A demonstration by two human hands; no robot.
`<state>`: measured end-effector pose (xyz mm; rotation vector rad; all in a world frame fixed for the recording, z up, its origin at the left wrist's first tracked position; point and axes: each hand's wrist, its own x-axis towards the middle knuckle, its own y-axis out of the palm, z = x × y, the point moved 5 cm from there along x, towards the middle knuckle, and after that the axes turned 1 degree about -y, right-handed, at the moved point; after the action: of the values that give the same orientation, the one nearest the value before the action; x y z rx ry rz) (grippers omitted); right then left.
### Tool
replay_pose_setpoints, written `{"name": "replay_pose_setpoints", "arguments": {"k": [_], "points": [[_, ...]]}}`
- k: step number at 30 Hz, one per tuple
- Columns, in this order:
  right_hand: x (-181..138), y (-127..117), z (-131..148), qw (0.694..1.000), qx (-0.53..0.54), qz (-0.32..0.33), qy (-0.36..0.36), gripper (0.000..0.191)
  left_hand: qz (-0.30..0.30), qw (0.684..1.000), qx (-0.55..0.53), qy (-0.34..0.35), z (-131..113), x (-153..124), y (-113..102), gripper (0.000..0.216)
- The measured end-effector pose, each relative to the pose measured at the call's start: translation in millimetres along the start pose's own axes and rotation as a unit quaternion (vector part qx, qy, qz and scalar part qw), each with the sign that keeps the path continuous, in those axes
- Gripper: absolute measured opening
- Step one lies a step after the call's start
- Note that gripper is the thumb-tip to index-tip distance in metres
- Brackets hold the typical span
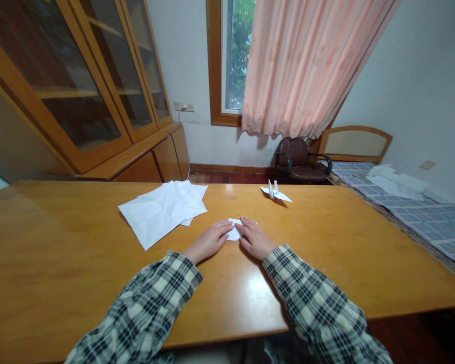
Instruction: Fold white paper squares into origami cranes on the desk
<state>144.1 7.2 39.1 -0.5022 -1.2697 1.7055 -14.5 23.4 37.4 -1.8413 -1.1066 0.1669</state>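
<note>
Folded paper (235,231) lies mostly hidden under left hand (209,240) and right hand (255,237), both pressed flat.

A: so what's that little white paper (234,232) in the middle of the frame?

B: small folded piece, lying flat on the wooden tabletop. Mostly covered from both sides, so only a pale wedge shows. Can't make out the fold shape tbh.
</note>
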Motion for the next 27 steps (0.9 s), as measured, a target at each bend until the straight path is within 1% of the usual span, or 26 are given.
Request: {"name": "replay_pose_setpoints", "arguments": {"k": [3, 8, 10, 12, 15, 17, 20, 23, 27], "points": [[0.0, -4.5, 0.8, 1.000, 0.005, -0.014, -0.013, 0.049, 0.015, 1.000, 0.010, 0.005, -2.6, -0.8, -0.9, 0.037], [-0.7, -17.1, 3.4, 0.996, 0.019, -0.075, -0.040, 0.040, 0.034, 0.999, 0.020, 0.004, -7.8, -0.5, -3.6, 0.041], [-1.0, -21.5, 5.1, 0.994, 0.016, -0.095, -0.051, 0.039, 0.035, 0.999, 0.010, 0.003, -10.2, -0.1, -4.8, 0.043], [-0.9, -24.0, 7.0, 0.992, 0.019, -0.106, -0.063, 0.037, 0.027, 1.000, -0.004, -0.013, -10.9, 0.0, -6.4, 0.045], [-0.6, -24.4, 9.0, 0.991, 0.035, -0.106, -0.080, 0.027, 0.012, 0.998, -0.016, -0.056, -9.1, -0.7, -8.4, 0.044], [-0.2, -23.7, 8.6, 0.991, 0.039, -0.102, -0.079, 0.020, 0.015, 0.997, -0.019, -0.070, -9.3, -1.2, -8.8, 0.041], [0.6, -22.4, 5.9, 0.993, 0.036, -0.089, -0.069, 0.016, 0.023, 0.997, -0.023, -0.067, -12.2, -1.0, -9.9, 0.032], [1.4, -22.3, 4.0, 0.994, 0.037, -0.077, -0.067, 0.016, 0.030, 0.997, -0.029, -0.058, -15.5, 0.3, -11.2, 0.021], [1.9, -24.7, 3.7, 0.994, 0.048, -0.074, -0.067, 0.015, 0.035, 0.997, -0.037, -0.052, -18.2, 2.2, -12.5, 0.017]]}}
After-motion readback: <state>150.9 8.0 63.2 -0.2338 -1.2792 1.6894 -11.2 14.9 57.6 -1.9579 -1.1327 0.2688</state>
